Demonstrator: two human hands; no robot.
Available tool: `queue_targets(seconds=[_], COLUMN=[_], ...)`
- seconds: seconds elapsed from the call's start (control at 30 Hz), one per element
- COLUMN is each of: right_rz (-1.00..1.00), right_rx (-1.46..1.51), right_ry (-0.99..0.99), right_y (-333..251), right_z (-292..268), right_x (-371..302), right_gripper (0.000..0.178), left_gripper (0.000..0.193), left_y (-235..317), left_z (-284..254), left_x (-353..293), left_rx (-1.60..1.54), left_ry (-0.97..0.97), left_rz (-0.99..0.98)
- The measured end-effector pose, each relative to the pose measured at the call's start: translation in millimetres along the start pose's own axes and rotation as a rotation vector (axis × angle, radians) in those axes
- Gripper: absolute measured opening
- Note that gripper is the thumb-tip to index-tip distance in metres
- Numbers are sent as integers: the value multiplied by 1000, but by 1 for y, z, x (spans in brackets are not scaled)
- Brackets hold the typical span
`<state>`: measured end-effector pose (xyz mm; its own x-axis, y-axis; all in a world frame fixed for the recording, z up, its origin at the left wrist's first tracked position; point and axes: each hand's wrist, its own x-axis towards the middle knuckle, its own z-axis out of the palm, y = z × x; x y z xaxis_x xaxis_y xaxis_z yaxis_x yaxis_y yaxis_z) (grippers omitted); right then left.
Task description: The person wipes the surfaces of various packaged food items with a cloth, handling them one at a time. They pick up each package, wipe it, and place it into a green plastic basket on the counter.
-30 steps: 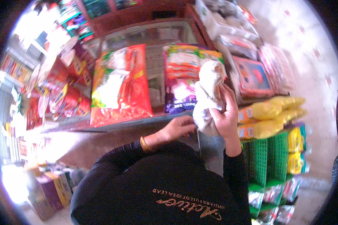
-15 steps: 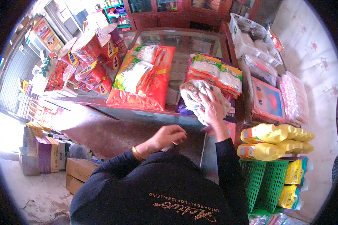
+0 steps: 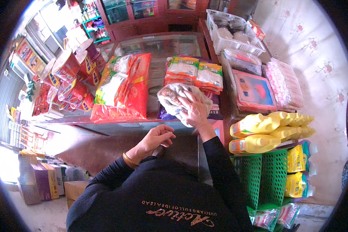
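My right hand (image 3: pixel 195 110) presses on a bunched, pale cloth (image 3: pixel 174 101) with brownish patches, its fingers spread over the crumpled folds. The cloth lies over the near part of a purple package (image 3: pixel 215 112), just in front of several green, white and orange packets (image 3: pixel 210 74). Near my chest, in front of the counter edge, my left hand (image 3: pixel 157 138) hovers with loosely bent fingers and nothing visible in it. A gold-coloured bangle (image 3: pixel 129 159) circles the left wrist. Left of the cloth, large red bags (image 3: pixel 137 92) lie on the glass-topped counter (image 3: pixel 158 44).
Red tubs (image 3: pixel 65 65) are stacked at the counter's left. On the right stand a white basket (image 3: pixel 236 42), flat packs (image 3: pixel 257 91), yellow bottles (image 3: pixel 255 143) and a green perforated rack (image 3: pixel 272 178). Boxes (image 3: pixel 46 181) sit on the floor at lower left.
The view has shifted to the right, so the counter goods appear farther left. My right hand stays on the cloth over the purple package. My left hand remains near my chest.
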<state>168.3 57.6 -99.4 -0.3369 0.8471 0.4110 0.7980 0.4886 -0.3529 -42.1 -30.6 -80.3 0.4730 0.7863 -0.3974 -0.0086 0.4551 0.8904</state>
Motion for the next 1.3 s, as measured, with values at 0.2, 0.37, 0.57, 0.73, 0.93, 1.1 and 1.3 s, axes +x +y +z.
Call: queue_targets(seconds=[0.2, 0.37, 0.57, 0.73, 0.93, 1.1, 1.3], right_rz=[2, 0, -56, 53, 85, 82, 61], right_rx=[27, 40, -12, -95, -74, -26, -70], right_ry=[115, 106, 142, -16, -40, -76, -145], right_y=[-6, -24, -50, -34, -41, -45, -47], right_z=[3, -8, -3, 7, 6, -1, -8], right_x=[-3, 11, 37, 29, 31, 32, 30], right_gripper=[47, 48, 54, 58, 59, 63, 65], left_gripper=[25, 28, 29, 24, 40, 36, 16], left_y=[12, 23, 34, 48, 47, 20, 26], left_z=[-26, -49, -73, -99, -135, -161, -159], left_x=[18, 27, 29, 10, -40, -43, -32], left_rx=[68, -5, -5, 41, -208, -654, -734], left_ry=[-88, -46, -54, -135, 127, 335, 548], left_rz=[46, 110, 121, 168, 186, 189, 218])
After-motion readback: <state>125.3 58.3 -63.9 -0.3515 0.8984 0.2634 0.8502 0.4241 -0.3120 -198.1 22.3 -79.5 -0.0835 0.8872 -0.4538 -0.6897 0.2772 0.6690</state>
